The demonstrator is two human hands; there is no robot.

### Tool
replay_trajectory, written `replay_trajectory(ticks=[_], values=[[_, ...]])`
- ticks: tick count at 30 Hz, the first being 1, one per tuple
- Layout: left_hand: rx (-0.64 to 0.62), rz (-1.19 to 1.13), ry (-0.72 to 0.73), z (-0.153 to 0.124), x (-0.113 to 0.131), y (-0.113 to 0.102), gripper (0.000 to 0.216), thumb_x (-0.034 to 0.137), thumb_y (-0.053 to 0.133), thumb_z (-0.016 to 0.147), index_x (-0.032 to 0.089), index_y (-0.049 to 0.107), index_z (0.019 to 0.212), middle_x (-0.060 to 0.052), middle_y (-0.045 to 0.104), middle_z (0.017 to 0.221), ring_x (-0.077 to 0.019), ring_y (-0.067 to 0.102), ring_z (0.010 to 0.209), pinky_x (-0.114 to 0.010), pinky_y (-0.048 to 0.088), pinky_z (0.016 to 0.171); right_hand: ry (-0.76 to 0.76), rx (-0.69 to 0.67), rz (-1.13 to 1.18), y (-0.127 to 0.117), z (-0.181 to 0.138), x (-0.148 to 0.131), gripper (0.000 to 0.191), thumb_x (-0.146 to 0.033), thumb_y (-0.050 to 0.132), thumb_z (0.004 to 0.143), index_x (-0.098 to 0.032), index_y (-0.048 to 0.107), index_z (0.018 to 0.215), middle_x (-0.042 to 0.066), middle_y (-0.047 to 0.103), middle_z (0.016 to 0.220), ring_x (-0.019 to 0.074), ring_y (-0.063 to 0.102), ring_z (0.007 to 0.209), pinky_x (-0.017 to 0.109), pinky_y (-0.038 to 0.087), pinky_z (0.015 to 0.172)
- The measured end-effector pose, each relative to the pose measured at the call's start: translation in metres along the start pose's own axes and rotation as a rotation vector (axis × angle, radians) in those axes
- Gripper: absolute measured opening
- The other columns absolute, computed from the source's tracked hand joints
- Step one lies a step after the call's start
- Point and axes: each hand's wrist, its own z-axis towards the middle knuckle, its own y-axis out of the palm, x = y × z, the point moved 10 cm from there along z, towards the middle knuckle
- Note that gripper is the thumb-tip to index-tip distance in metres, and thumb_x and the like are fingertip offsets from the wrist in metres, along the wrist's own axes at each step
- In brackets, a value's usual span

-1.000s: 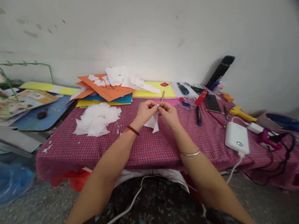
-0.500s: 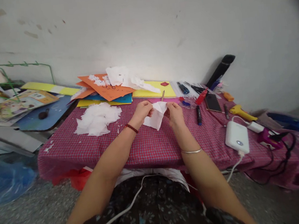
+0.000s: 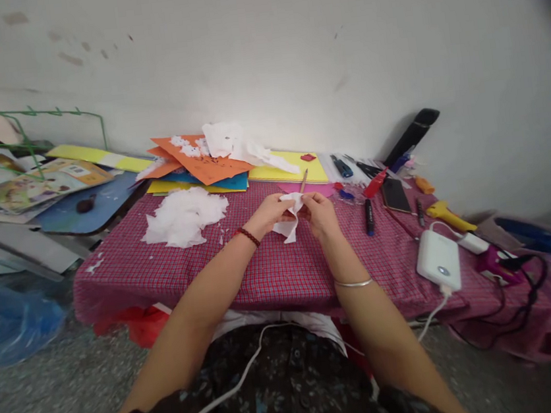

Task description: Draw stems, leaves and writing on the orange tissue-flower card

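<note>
A thin white paper sheet [image 3: 288, 229], creased and hanging in a loose fold, is pinched between both of my hands just above the table. My left hand [image 3: 275, 213] grips its left upper part, fingers closed. My right hand [image 3: 319, 212] pinches its upper right part close by, fingertips nearly meeting the left ones. Some of the paper is hidden behind the fingers. Left of my hands lies a heap of thin white paper pieces [image 3: 184, 218] on the checked tablecloth [image 3: 283, 272]. Just beyond my hands rests a pencil [image 3: 304, 180].
Behind the heap are orange sheets [image 3: 211, 165], crumpled white paper and a yellow sheet [image 3: 314, 169]. To the right lie a marker [image 3: 369, 217], a phone [image 3: 395, 195], a yellow glue gun [image 3: 450, 216] and a white power bank [image 3: 438, 259] with cables. A green wire rack [image 3: 58, 113] stands far left.
My hands have come closer together, and the white paper between them has folded and bunched up. The view has shifted slightly.
</note>
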Motion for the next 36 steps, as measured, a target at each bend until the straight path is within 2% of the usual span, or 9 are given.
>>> replay_trajectory(ticks=[10, 15, 19, 21, 24, 27, 30, 33, 36], values=[[0.161, -0.019, 0.128, 0.012, 0.019, -0.036, 0.009, 0.011, 0.058, 0.074, 0.015, 0.061, 0.081, 0.001, 0.065, 0.062, -0.0121, 0.061, 0.055, -0.022, 0.047, 0.056, -0.003, 0.186, 0.120, -0.032, 0.011, -0.004, 0.007, -0.022, 0.060, 0.077, -0.021, 0.054, 0.077, -0.007, 0.060, 0.057, 0.0086, 0.058, 0.050, 0.020, 0.051, 0.051], [0.204, -0.017, 0.312, 0.012, 0.036, -0.042, 0.006, 0.017, 0.061, 0.072, 0.017, 0.059, 0.078, 0.002, 0.063, 0.067, -0.0115, 0.058, 0.060, -0.023, 0.046, 0.062, -0.067, 0.200, 0.153, -0.037, 0.014, -0.010, 0.015, -0.028, 0.065, 0.078, -0.022, 0.051, 0.078, -0.007, 0.059, 0.060, 0.0090, 0.059, 0.053, 0.021, 0.052, 0.054], [0.329, 0.384, 0.512, -0.004, 0.052, -0.037, 0.018, 0.020, 0.058, 0.078, 0.020, 0.046, 0.063, 0.006, 0.047, 0.056, -0.0111, 0.048, 0.057, -0.022, 0.035, 0.057, 0.083, 0.033, 0.077, -0.018, 0.015, 0.006, 0.026, -0.047, 0.064, 0.084, -0.022, 0.055, 0.083, -0.004, 0.063, 0.065, 0.0105, 0.060, 0.052, 0.023, 0.053, 0.051], [0.309, 0.614, 0.576, -0.010, 0.051, -0.022, 0.026, 0.021, 0.060, 0.079, 0.021, 0.041, 0.061, 0.007, 0.040, 0.054, -0.0114, 0.041, 0.055, -0.024, 0.028, 0.056, 0.187, -0.058, 0.014, -0.005, 0.011, 0.019, 0.034, -0.054, 0.065, 0.082, -0.021, 0.059, 0.085, -0.002, 0.064, 0.064, 0.0122, 0.060, 0.050, 0.024, 0.051, 0.046], [0.213, 0.757, 0.597, -0.012, 0.040, -0.001, 0.028, 0.023, 0.061, 0.081, 0.021, 0.041, 0.062, 0.006, 0.041, 0.055, -0.0117, 0.038, 0.055, -0.025, 0.024, 0.056, 0.194, -0.092, -0.065, 0.002, 0.009, 0.028, 0.031, -0.048, 0.072, 0.077, -0.020, 0.065, 0.088, -0.002, 0.066, 0.061, 0.0126, 0.059, 0.049, 0.024, 0.050, 0.046], [0.158, 0.707, 0.558, -0.006, 0.031, 0.004, 0.025, 0.024, 0.061, 0.082, 0.020, 0.045, 0.064, 0.005, 0.046, 0.058, -0.0126, 0.042, 0.058, -0.024, 0.028, 0.057, 0.081, -0.068, -0.104, -0.001, 0.012, 0.023, 0.026, -0.036, 0.075, 0.073, -0.018, 0.069, 0.092, 0.001, 0.073, 0.071, 0.0143, 0.065, 0.059, 0.025, 0.053, 0.053], [0.195, 0.559, 0.489, 0.002, 0.028, -0.008, 0.019, 0.021, 0.064, 0.077, 0.020, 0.049, 0.067, 0.003, 0.051, 0.063, -0.0143, 0.049, 0.063, -0.023, 0.035, 0.059, -0.008, -0.092, -0.134, -0.005, 0.016, 0.017, 0.030, -0.026, 0.078, 0.066, -0.019, 0.072, 0.094, 0.002, 0.077, 0.084, 0.0148, 0.069, 0.070, 0.026, 0.055, 0.062], [0.278, 0.409, 0.443, 0.008, 0.028, -0.025, 0.017, 0.019, 0.064, 0.078, 0.020, 0.050, 0.068, 0.002, 0.054, 0.064, -0.0142, 0.053, 0.066, -0.023, 0.040, 0.061, 0.004, -0.195, -0.256, 0.000, 0.015, 0.020, 0.034, -0.025, 0.079, 0.063, -0.019, 0.072, 0.096, 0.001, 0.076, 0.073, 0.0144, 0.066, 0.058, 0.024, 0.052, 0.051], [0.321, 0.273, 0.430, 0.009, 0.029, -0.034, 0.016, 0.018, 0.061, 0.082, 0.019, 0.049, 0.071, 0.003, 0.055, 0.067, -0.0120, 0.055, 0.065, -0.021, 0.043, 0.061, 0.054, -0.254, -0.329, 0.005, 0.012, 0.024, 0.025, -0.027, 0.079, 0.062, -0.017, 0.072, 0.084, 0.000, 0.070, 0.056, 0.0137, 0.060, 0.047, 0.023, 0.048, 0.043]])
